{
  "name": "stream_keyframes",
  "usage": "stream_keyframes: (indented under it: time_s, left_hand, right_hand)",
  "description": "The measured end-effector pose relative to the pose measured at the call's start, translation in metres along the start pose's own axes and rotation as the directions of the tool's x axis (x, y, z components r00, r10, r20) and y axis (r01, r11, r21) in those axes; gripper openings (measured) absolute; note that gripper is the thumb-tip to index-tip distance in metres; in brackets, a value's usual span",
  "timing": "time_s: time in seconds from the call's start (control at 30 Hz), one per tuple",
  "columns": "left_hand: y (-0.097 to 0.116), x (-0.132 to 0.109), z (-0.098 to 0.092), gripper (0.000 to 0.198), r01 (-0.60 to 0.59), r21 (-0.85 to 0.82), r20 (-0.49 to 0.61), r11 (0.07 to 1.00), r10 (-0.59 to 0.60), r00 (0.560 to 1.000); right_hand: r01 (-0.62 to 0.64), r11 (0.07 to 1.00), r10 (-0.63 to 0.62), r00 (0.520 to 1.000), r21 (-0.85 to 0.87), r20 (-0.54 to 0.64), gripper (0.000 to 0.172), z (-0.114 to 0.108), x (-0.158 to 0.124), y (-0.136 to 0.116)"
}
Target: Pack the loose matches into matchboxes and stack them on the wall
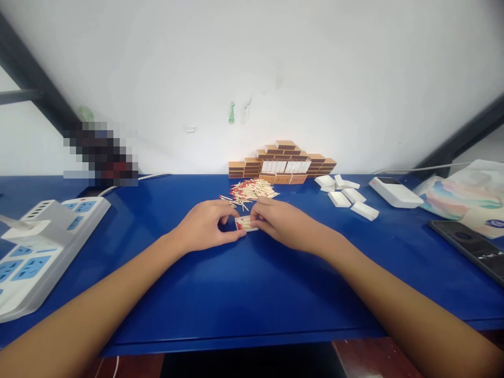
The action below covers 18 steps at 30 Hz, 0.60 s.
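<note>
On the blue table lies a small white matchbox tray (247,229), partly filled with red-headed matches (246,223). My left hand (207,223) grips its left end, thumb at the near side and fingers at the far side. Over the right end, my right hand (277,220) is closed in a pinch at the stick ends of the matches; its fingertips hide part of the tray. Just beyond both hands is a loose heap of matches (255,190), most heads pointing left.
Stacked matchboxes (285,157) stand against the wall. Several white trays (353,196) lie to the right, near a white device (396,192), a plastic packet (468,191) and a dark phone (468,247). A power strip (71,252) occupies the left side.
</note>
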<state>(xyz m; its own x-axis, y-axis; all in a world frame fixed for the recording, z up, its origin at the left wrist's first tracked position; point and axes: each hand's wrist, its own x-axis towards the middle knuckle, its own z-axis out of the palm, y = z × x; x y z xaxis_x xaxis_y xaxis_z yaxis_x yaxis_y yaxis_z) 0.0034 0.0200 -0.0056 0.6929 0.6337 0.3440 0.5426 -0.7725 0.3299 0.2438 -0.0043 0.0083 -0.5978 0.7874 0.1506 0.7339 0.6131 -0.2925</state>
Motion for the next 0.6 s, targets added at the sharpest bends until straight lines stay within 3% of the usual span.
stream_keyframes:
  time_s: [0.2,0.33,0.4,0.6]
  left_hand:
    - [0.001,0.001,-0.006,0.027,0.014,-0.005,0.028,1.000,-0.014,1.000]
    - [0.003,0.001,-0.010,0.026,0.041,-0.045,-0.054,0.998,-0.044,0.998]
    - [0.006,0.001,-0.010,0.026,0.024,-0.058,-0.026,0.998,-0.025,0.999]
    - [0.003,0.002,-0.011,0.027,0.030,-0.010,-0.022,1.000,-0.030,0.999]
  right_hand:
    - [0.016,0.999,-0.013,0.996,0.033,-0.085,0.007,0.000,0.000,-0.001]
    - [-0.051,0.999,0.055,0.951,0.019,-0.305,0.008,-0.006,0.001,0.005]
    - [-0.108,0.994,0.099,0.916,0.000,-0.388,0.010,-0.010,0.001,0.011]
    - [-0.209,0.977,0.177,0.904,-0.041,-0.388,0.012,-0.010,0.001,0.027]
